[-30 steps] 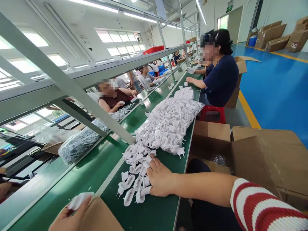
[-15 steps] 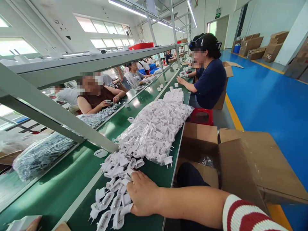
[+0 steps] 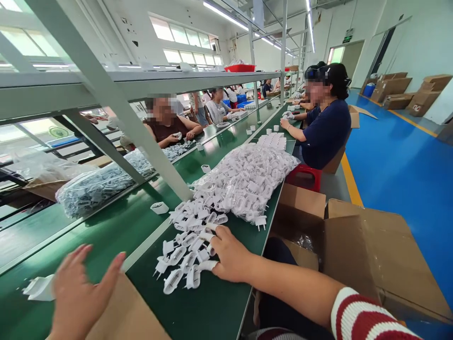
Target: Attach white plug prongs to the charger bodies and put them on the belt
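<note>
My right hand (image 3: 230, 255), with white covers on some fingertips, reaches over loose white plug housings (image 3: 187, 252) on the green bench. Its fingers are apart and touch or nearly touch the pieces. At the lower left my left hand (image 3: 83, 295) is raised with fingers spread and holds nothing. Just beyond its fingers lies a white housing (image 3: 38, 288), partly hidden by the hand. A clear plastic bag of white housings (image 3: 247, 182) lies behind the loose pile.
A cardboard sheet (image 3: 125, 314) lies by my left hand. One housing (image 3: 159, 208) stands beside the metal post (image 3: 148, 146). Open cardboard boxes (image 3: 354, 255) are at the right. A person in dark blue (image 3: 325, 127) sits farther along; another person (image 3: 170, 125) sits across.
My left hand has come into fuller view, open, apart from the white housing at the left. My right hand stays at the pile. The view has shifted, showing more of the left side.
</note>
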`<action>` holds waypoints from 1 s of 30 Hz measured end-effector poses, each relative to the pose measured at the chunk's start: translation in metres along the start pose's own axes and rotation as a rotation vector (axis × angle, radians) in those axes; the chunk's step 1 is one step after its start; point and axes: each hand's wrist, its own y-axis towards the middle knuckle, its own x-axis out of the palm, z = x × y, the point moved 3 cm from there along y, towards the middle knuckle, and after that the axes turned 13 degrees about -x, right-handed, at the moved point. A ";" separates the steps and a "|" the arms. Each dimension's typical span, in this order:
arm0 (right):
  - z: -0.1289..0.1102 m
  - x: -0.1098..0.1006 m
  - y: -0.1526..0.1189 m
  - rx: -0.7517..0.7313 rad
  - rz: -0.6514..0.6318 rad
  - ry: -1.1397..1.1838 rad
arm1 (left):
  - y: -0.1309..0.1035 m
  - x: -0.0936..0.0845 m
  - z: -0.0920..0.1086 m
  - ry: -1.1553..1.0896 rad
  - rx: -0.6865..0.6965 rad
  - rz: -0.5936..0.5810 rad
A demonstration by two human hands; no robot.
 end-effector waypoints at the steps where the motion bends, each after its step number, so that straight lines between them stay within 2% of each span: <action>1: -0.003 -0.006 -0.005 -0.031 0.073 -0.002 | -0.006 0.015 -0.001 -0.032 0.042 -0.015; 4: -0.012 -0.028 -0.029 -0.109 0.362 -0.069 | -0.033 0.050 0.000 -0.171 0.223 -0.018; 5: -0.013 -0.033 -0.040 -0.080 0.444 -0.131 | -0.041 0.057 0.000 -0.210 0.265 -0.022; 7: -0.006 -0.041 -0.063 0.090 0.547 -0.281 | -0.054 0.065 0.000 -0.258 0.297 -0.035; 9: 0.007 -0.042 -0.082 0.280 0.565 -0.351 | -0.059 0.067 -0.001 -0.287 0.281 -0.038; 11: 0.020 -0.039 -0.094 0.407 0.489 -0.339 | -0.058 0.068 -0.001 -0.315 0.233 -0.057; 14: 0.023 -0.034 -0.097 0.474 0.254 -0.315 | -0.054 0.072 -0.002 -0.350 0.127 -0.126; 17: 0.000 -0.031 -0.088 0.464 0.057 -0.271 | -0.053 0.075 -0.001 -0.368 0.066 -0.187; 22: -0.042 -0.025 -0.068 0.500 -0.169 0.008 | -0.058 0.075 0.005 -0.377 0.100 -0.302; 26: -0.047 -0.030 -0.047 0.378 -0.267 0.127 | -0.063 0.071 0.010 -0.388 0.150 -0.429; 30: -0.047 -0.052 -0.008 0.191 -0.193 -0.064 | -0.062 0.067 0.010 -0.519 0.120 -0.397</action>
